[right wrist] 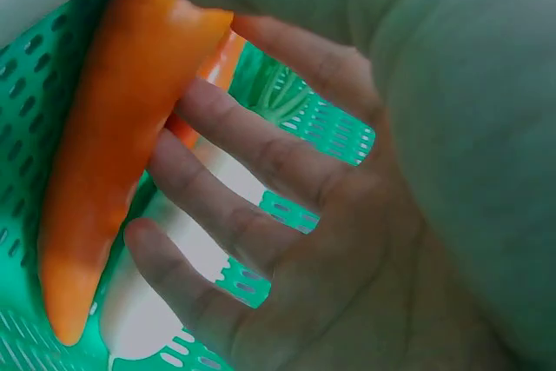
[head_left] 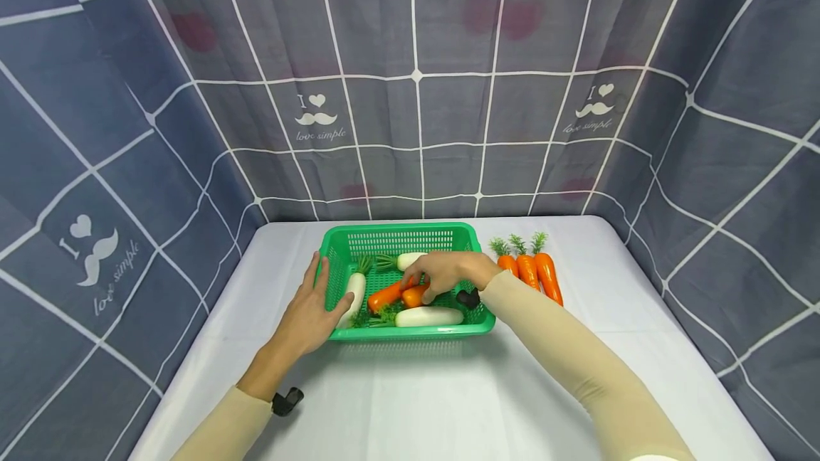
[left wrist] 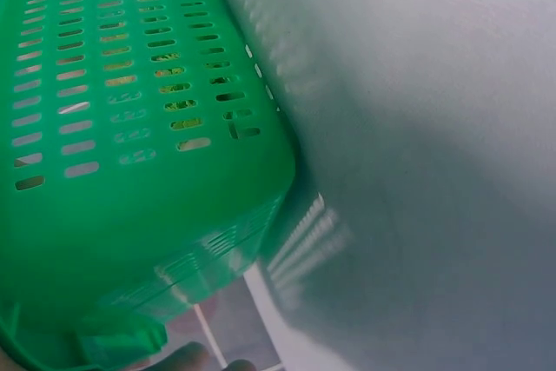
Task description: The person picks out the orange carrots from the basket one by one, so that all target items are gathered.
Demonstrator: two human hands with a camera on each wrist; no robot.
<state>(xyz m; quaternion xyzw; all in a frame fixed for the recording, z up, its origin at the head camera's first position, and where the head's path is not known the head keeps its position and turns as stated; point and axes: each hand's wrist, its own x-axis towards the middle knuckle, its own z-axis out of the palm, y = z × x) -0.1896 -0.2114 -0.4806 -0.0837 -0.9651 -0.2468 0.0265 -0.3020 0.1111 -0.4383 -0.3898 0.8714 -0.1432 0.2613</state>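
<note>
Taking twelve o'clock as the side away from the person, a green basket (head_left: 410, 334) sits on the white-covered surface (head_left: 410, 397), with its long sides at twelve and six. The person's left hand (head_left: 310, 315) rests at the basket's nine o'clock rim, fingers spread wide and straight, the thumb reaching over the edge; it grips nothing. The right hand (head_left: 438, 274) comes in from about four o'clock and pinches an orange carrot (head_left: 415, 296) between thumb and fingers near the basket's middle; in the right wrist view the carrot's narrow end points toward seven o'clock. Whether this carrot touches the basket floor cannot be told. A second carrot (head_left: 383, 299) lies just beside it, toward nine. Around them in the basket are three white radishes: one at nine o'clock (head_left: 354, 297), its leaves toward twelve, one at twelve (head_left: 410, 260), partly covered by the right hand, and one at five (head_left: 429, 316), both with leaves toward nine. Outside the basket, beyond its three o'clock end, three more carrots (head_left: 528, 270) lie side by side, leafy tops toward twelve. A grey checked curtain (head_left: 448, 112) with white lines stands behind the surface.
</note>
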